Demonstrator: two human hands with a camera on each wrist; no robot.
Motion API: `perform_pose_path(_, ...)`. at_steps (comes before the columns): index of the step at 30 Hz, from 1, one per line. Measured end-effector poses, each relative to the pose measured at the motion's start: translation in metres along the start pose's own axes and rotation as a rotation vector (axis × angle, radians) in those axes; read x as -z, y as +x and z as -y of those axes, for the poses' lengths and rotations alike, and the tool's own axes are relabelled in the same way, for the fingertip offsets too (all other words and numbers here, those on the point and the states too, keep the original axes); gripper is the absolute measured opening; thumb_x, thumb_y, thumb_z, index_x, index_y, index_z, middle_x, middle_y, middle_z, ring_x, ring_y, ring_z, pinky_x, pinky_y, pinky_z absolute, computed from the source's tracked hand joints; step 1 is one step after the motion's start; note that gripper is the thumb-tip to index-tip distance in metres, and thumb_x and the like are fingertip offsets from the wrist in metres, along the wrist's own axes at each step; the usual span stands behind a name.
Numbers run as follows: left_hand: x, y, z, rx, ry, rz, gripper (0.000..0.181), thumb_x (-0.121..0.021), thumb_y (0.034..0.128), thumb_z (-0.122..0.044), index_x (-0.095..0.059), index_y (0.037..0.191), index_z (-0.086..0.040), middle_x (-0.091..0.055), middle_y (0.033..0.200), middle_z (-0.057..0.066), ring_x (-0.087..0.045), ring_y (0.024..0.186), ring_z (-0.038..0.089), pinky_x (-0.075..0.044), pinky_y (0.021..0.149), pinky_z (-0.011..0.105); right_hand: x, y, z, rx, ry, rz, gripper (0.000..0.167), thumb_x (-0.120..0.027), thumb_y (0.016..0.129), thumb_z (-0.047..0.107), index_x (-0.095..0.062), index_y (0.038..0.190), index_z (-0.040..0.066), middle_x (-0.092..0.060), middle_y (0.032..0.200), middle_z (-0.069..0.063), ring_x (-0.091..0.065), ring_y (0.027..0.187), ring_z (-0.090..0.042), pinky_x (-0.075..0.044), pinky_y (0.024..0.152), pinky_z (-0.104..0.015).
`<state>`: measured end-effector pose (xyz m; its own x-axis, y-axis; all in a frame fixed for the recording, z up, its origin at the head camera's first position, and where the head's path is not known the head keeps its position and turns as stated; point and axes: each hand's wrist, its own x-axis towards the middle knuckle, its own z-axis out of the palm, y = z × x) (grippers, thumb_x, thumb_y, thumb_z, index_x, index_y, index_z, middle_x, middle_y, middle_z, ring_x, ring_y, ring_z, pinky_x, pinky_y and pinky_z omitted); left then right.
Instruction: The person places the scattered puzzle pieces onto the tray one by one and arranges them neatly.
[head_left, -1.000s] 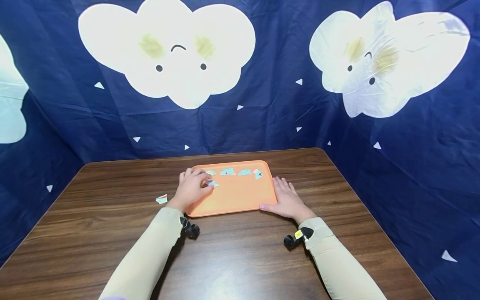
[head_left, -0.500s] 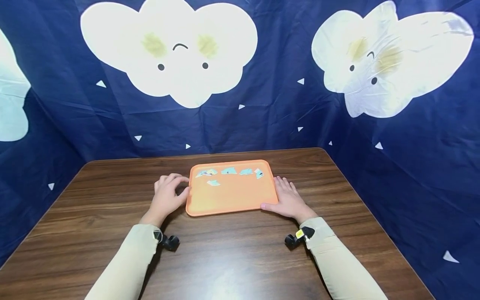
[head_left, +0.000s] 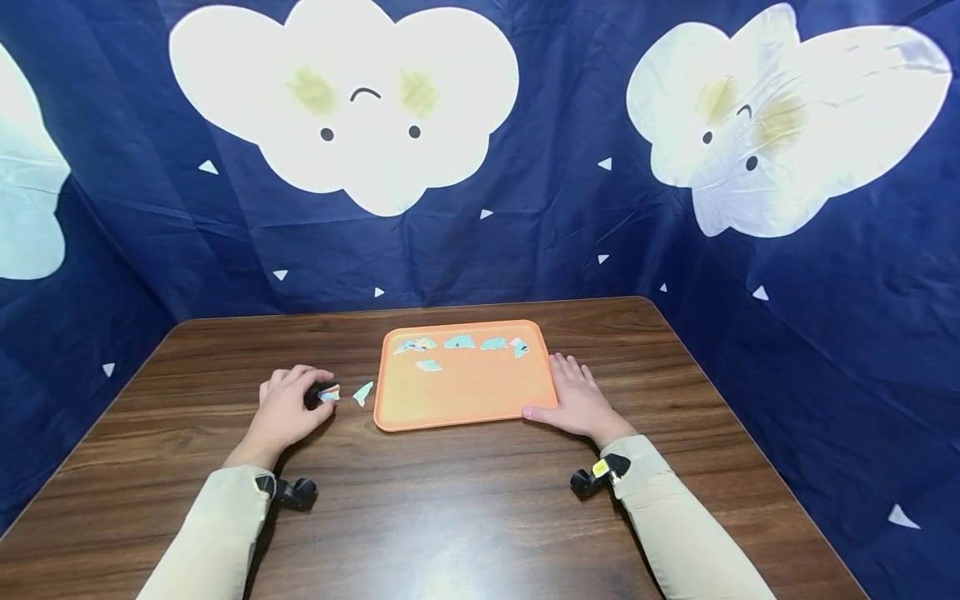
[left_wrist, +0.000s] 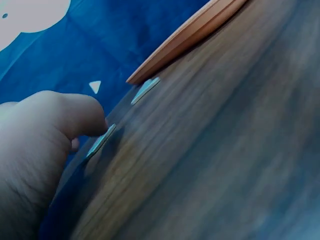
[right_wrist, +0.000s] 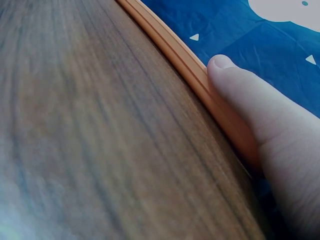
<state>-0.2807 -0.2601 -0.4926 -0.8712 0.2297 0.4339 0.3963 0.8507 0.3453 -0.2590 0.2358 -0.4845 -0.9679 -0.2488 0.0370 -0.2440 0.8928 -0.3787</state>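
My left hand (head_left: 288, 410) is at the left of the table, thumb and fingers pinching a small puzzle piece (head_left: 329, 393) with red and light-blue print. In the left wrist view the thumb touches the edge of that puzzle piece (left_wrist: 101, 141); the other fingers are mostly hidden. A second light-blue puzzle piece (head_left: 363, 393) lies between this hand and the orange tray (head_left: 465, 396). My right hand (head_left: 579, 402) rests along the tray's right side with fingers extended. Its thumb (right_wrist: 235, 75) lies against the front rim of the tray (right_wrist: 185, 65).
Several light-blue puzzle pieces (head_left: 460, 342) lie along the tray's far side, and one puzzle piece (head_left: 429, 366) sits slightly nearer. Wooden tabletop (head_left: 450, 500) surrounds the tray. Behind the table hangs a dark blue curtain (head_left: 450, 258) with white clouds.
My left hand has left the piece on the tray, moved left off the tray and come to the printed piece on the table. The right hand has stayed at the tray.
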Motion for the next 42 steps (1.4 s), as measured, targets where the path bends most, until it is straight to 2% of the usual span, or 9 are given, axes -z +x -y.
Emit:
perform_pose_path(5,0.003,-0.002,0.006,0.069,0.026,0.039,0.037,-0.074,0.0795,-0.024,-0.069,0.113,-0.009,-0.061,0.117,0.015,-0.045,0.103,0.042,-0.027,0.086,0.063,0.002,-0.001,0.001,0.008,0.002,-0.002,0.121,-0.06,0.08,0.078,-0.016,0.16,-0.002,-0.019,0.165,-0.022,-0.01,0.154,-0.038,-0.007,0.122,-0.056)
perform_pose_path(12,0.003,-0.001,0.006,0.075,0.028,0.054,0.026,-0.073,0.0819,-0.026,-0.071,0.104,-0.012,-0.062,0.113,0.013,-0.045,0.102,0.041,-0.027,0.086,0.064,0.001,-0.001,0.0,0.013,-0.002,-0.004,0.12,-0.06,0.081,0.078,-0.016,0.16,-0.001,-0.019,0.165,-0.023,-0.011,0.154,-0.039,-0.007,0.121,-0.056)
perform_pose_path(16,0.002,-0.001,0.007,0.073,0.019,0.036,0.02,-0.075,0.0802,-0.026,-0.07,0.096,-0.014,-0.065,0.108,0.01,-0.047,0.1,0.04,-0.028,0.085,0.063,0.0,0.0,-0.001,0.007,-0.007,0.005,0.121,-0.059,0.08,0.079,-0.015,0.16,-0.001,-0.017,0.165,-0.022,-0.01,0.154,-0.038,-0.007,0.122,-0.055)
perform_pose_path(26,0.002,0.0,0.004,0.061,0.036,-0.004,0.02,-0.079,0.0755,-0.03,-0.07,0.09,-0.018,-0.067,0.09,0.0,-0.048,0.09,0.028,-0.028,0.083,0.054,-0.004,0.002,-0.004,0.0,-0.009,0.006,0.122,-0.057,0.08,0.081,-0.013,0.161,0.0,-0.016,0.166,-0.02,-0.008,0.155,-0.036,-0.006,0.122,-0.054)
perform_pose_path(34,0.002,0.003,0.004,0.045,0.019,-0.053,0.019,-0.081,0.0755,-0.028,-0.07,0.09,-0.02,-0.068,0.094,0.0,-0.048,0.094,0.029,-0.028,0.083,0.054,-0.001,0.003,-0.002,0.003,-0.008,-0.002,0.122,-0.057,0.08,0.081,-0.013,0.161,0.001,-0.017,0.166,-0.02,-0.008,0.155,-0.036,-0.006,0.122,-0.054)
perform_pose_path(42,0.001,0.006,-0.004,0.029,-0.012,-0.086,0.02,-0.081,0.0748,-0.025,-0.071,0.09,-0.017,-0.07,0.094,0.003,-0.048,0.09,0.027,-0.028,0.081,0.053,-0.002,0.001,-0.003,0.018,-0.007,-0.008,0.121,-0.058,0.081,0.08,-0.016,0.16,-0.002,-0.018,0.165,-0.023,-0.01,0.154,-0.038,-0.007,0.121,-0.057)
